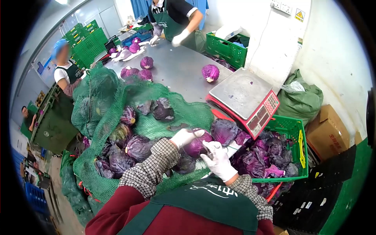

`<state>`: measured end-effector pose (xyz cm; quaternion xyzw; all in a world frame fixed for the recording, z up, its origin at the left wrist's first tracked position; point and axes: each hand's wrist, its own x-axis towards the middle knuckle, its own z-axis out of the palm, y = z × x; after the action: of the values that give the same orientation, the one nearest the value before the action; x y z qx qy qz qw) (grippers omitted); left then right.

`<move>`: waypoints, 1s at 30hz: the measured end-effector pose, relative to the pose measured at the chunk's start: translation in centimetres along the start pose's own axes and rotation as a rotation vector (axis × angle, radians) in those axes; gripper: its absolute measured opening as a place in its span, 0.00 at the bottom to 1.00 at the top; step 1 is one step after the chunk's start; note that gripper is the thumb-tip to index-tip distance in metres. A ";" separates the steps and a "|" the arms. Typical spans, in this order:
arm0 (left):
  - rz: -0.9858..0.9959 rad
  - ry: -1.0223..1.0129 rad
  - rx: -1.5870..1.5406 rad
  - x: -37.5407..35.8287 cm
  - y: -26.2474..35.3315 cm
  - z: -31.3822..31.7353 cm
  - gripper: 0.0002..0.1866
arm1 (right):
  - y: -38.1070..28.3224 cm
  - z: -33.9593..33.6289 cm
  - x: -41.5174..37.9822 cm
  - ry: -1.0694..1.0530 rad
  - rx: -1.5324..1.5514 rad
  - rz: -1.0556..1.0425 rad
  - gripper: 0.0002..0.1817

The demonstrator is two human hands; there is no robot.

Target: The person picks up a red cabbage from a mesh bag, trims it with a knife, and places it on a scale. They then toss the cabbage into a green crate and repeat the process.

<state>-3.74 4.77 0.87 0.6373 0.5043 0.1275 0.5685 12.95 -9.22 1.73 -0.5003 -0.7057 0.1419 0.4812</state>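
My left hand [187, 138], in a white glove, is closed on a purple-red cabbage [196, 146] from its upper left side. The gloved right hand [219, 162] has its fingers bent against the same cabbage's right side. Right beside it lies a dull purple cabbage with loose outer leaves [224, 132]. A pale flat strip [234, 148] shows just past my right fingers; what it is I cannot make out. To the left, several unpeeled red cabbages [139, 147] rest on an open green mesh sack [178, 105].
A red scale [243, 94] stands to the right, above a green crate [301, 137] with cabbage leaves inside. Cleaner cabbages [147, 62] sit farther back on the metal table [176, 70]. A full mesh sack [94, 98] is at left. Across the table a co-worker [172, 23] stands.
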 end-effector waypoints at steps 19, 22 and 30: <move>0.238 -0.068 -0.286 -5.3 -6.4 -0.7 0.37 | 8.9 0.4 -5.6 0.009 0.092 0.456 0.13; 0.298 -0.107 -0.291 -8.6 -5.5 0.1 0.50 | 5.8 -1.1 -4.6 -0.102 0.248 0.407 0.20; 0.291 0.046 0.161 -10.8 -4.0 1.9 0.66 | 2.1 -0.6 -4.9 -0.217 0.476 0.554 0.22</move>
<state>-9.34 -5.50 1.25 0.7440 0.4283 0.1822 0.4794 14.82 -12.56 -2.03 -0.5285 -0.5377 0.4788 0.4498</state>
